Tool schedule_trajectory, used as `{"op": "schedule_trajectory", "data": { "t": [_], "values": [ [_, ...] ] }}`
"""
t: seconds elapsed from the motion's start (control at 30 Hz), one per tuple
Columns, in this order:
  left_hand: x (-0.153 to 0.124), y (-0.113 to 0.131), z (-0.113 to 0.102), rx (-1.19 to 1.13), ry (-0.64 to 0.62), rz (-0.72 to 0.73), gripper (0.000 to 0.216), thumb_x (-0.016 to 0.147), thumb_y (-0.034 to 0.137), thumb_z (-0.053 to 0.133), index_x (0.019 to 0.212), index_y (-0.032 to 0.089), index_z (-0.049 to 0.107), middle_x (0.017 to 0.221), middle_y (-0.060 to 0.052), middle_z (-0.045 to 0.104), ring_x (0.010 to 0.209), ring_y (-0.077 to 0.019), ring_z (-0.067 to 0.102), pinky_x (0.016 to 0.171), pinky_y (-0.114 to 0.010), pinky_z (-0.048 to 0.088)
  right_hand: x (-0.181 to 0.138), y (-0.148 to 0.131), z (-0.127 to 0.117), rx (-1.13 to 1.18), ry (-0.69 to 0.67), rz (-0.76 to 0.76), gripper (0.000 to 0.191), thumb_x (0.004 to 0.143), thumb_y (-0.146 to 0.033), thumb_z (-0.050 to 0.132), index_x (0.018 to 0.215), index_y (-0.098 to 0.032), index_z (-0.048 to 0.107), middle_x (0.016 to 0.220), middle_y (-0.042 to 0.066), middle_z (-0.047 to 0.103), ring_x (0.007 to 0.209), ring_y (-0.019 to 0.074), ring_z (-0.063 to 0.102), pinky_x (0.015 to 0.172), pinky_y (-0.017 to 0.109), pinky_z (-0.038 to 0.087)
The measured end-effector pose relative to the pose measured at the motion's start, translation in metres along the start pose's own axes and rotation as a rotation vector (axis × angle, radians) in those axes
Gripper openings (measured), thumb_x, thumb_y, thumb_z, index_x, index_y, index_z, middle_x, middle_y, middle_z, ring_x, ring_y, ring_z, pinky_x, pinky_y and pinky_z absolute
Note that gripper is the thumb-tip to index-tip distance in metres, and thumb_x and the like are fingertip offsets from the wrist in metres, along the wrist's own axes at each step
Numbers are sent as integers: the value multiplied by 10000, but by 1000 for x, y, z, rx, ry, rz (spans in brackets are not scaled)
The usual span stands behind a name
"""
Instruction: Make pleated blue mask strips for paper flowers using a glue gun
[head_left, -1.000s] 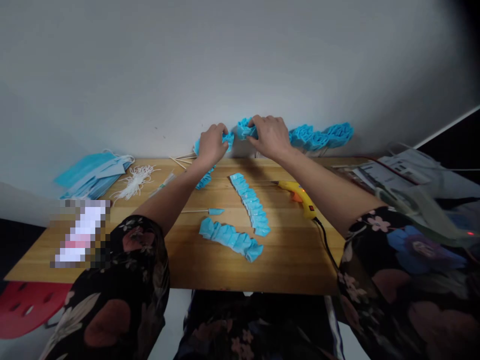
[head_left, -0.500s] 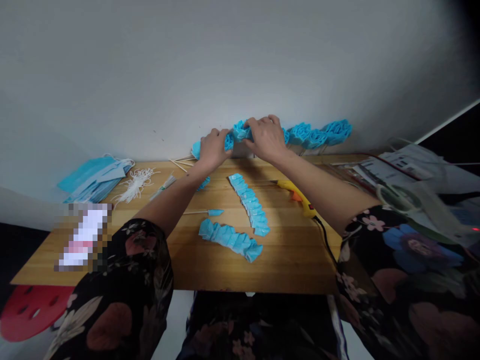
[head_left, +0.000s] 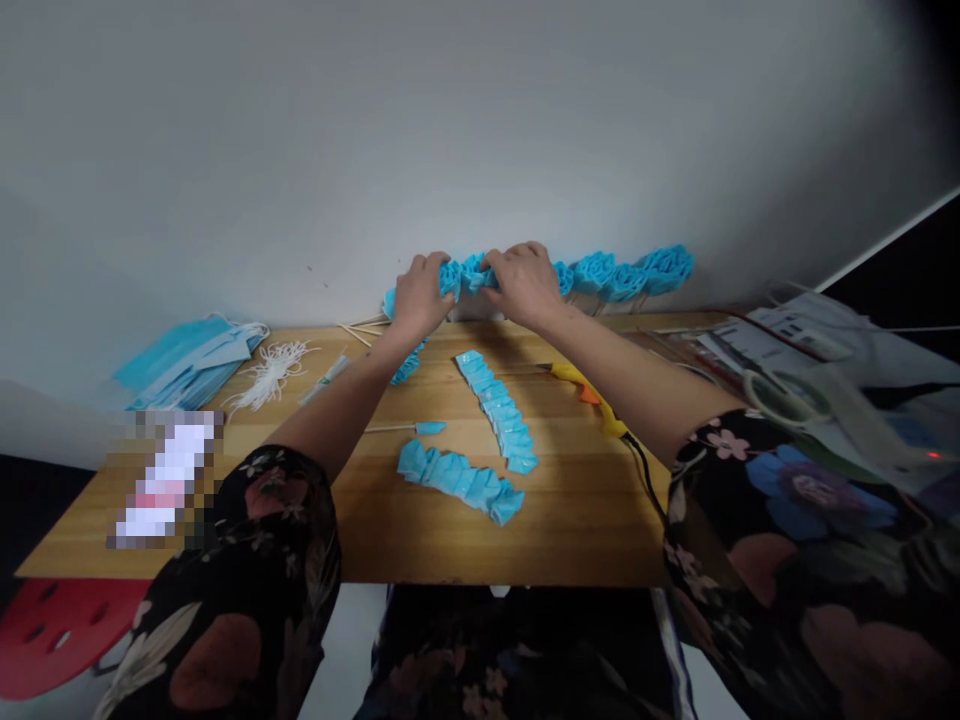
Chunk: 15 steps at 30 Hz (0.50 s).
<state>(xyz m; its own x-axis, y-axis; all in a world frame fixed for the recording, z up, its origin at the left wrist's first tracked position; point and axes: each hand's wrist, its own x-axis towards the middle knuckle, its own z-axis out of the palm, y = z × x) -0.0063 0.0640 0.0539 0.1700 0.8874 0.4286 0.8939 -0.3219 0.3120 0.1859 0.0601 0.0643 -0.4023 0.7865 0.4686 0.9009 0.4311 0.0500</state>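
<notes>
At the back of the table, against the wall, stands a row of blue ruffled flowers (head_left: pixel 596 271) made of mask-like fabric. My left hand (head_left: pixel 421 292) is closed round a flower (head_left: pixel 449 278) at the row's left end. Right beside it, my right hand (head_left: pixel 527 283) grips another flower (head_left: pixel 475 270), its fingers curled over the right side. Closer to me lie two pleated blue strips, one slanting (head_left: pixel 496 410) and one lower (head_left: pixel 461 482). A stick with a blue tip (head_left: pixel 430 428) rests left of them.
Blue face masks (head_left: pixel 187 360) are stacked at the left, with white ear loops (head_left: pixel 274 374) beside them. A yellow glue gun (head_left: pixel 581 385) lies under my right forearm, its black cord running toward me. Tape (head_left: pixel 787 397) and papers crowd the right side. A red stool (head_left: pixel 64 635) stands below left.
My right hand has moved slightly left and down with its flower, closer to the flower in my left hand. My left hand has shifted a little left.
</notes>
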Motion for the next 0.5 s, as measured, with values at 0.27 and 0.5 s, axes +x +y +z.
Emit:
{"op": "schedule_trajectory", "data": {
  "t": [0.27, 0.5],
  "values": [
    [-9, 0, -1, 35, -28, 48, 720, 842, 280, 633, 1519, 264, 389, 1467, -158, 530, 1356, -354, 518, 1110, -498, 442, -9, 4, -8, 31, 12, 10, 543, 895, -230, 547, 1423, -118, 492, 1236, 199, 706, 1220, 365, 559, 1102, 524, 312],
    [-21, -4, -10, 26, -14, 83, 727, 842, 293, 638, 1522, 237, 387, 1529, -175, 492, 1414, -359, 464, 1146, -507, 405, -56, 12, -47, 119, 77, -19, 444, 938, -228, 482, 1365, -178, 595, 1331, 174, 681, 1277, 364, 536, 1083, 548, 356]
  ]
}}
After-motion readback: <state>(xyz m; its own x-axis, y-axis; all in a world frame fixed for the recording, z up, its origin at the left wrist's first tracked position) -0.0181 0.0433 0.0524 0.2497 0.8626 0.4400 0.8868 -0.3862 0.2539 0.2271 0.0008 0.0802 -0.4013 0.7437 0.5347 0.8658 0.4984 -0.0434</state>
